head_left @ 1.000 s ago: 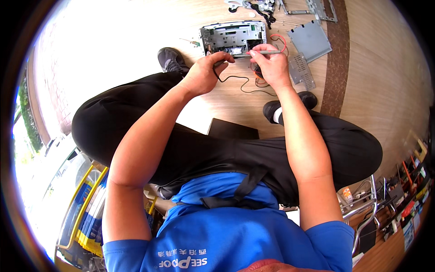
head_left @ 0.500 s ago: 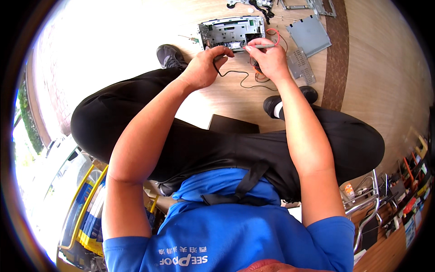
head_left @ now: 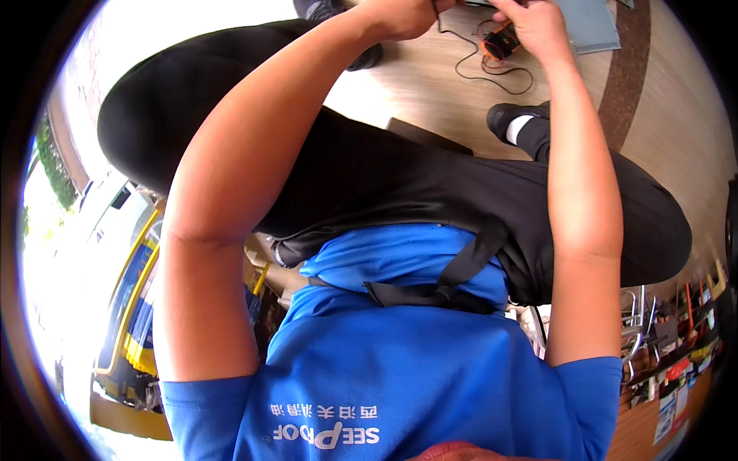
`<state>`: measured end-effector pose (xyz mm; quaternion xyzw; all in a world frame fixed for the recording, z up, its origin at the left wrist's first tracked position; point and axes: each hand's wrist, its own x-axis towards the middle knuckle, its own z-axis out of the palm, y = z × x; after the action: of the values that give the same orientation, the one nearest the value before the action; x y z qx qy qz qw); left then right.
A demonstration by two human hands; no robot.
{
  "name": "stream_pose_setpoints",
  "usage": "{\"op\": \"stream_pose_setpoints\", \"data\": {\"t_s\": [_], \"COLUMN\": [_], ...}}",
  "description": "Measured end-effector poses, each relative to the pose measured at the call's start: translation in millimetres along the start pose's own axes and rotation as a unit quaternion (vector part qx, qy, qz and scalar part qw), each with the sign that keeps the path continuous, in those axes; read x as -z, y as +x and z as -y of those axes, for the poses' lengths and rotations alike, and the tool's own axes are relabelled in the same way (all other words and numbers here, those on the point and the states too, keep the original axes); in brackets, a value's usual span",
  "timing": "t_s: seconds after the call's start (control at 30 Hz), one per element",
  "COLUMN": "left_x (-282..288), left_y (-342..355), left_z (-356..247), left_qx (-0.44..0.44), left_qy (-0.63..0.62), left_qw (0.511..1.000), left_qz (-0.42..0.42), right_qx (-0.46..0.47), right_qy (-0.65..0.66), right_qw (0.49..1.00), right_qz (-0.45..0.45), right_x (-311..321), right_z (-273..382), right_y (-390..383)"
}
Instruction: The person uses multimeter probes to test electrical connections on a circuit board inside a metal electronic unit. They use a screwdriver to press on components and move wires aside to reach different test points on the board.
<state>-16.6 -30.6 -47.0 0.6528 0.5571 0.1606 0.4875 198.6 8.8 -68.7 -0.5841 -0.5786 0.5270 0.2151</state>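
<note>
At the upper edge, my left hand [head_left: 403, 17] is closed on a black test probe whose lead [head_left: 460, 67] loops down over the floor. My right hand [head_left: 540, 29] pinches the other probe, the one on the red lead; its fingertips are partly cut off by the picture's edge. Below the right hand lies an orange and black multimeter [head_left: 501, 41], with the leads curled around it. Only a sliver of the metal chassis shows between the hands, so where the probe tips rest is hidden.
A flat grey metal panel [head_left: 593, 28] lies on the floor right of my right hand. A dark flat box [head_left: 427, 137] sits below my legs. Yellow-framed shelving [head_left: 127, 307] stands at the lower left, and cluttered racks [head_left: 676, 346] at the lower right.
The whole view has shifted, putting both hands up at the top edge and nearly all of the chassis out of sight. More of the multimeter now shows. Both hands still grip the probes.
</note>
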Motion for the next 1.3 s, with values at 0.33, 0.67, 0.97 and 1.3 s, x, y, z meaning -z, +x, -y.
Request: {"op": "stream_pose_setpoints", "data": {"t_s": [0.33, 0.67, 0.97, 1.3], "left_x": [-1, -6, -2, 5], "left_y": [-4, -4, -9, -12], "left_z": [3, 21, 18, 9], "left_qx": [0.002, -0.028, -0.006, 0.041], "left_qy": [0.035, -0.048, 0.000, -0.077], "left_qw": [0.999, 0.998, 1.000, 0.996], "left_qz": [-0.017, -0.010, -0.009, 0.008], "right_qx": [0.007, 0.009, 0.041, 0.072], "right_qy": [0.034, 0.074, 0.113, 0.069], "right_qw": [0.999, 0.997, 0.993, 0.994], "right_qz": [0.014, 0.018, 0.004, -0.051], "right_x": [1, -6, -10, -16], "right_z": [-11, -20, -25, -32], "right_y": [4, 3, -3, -6]}}
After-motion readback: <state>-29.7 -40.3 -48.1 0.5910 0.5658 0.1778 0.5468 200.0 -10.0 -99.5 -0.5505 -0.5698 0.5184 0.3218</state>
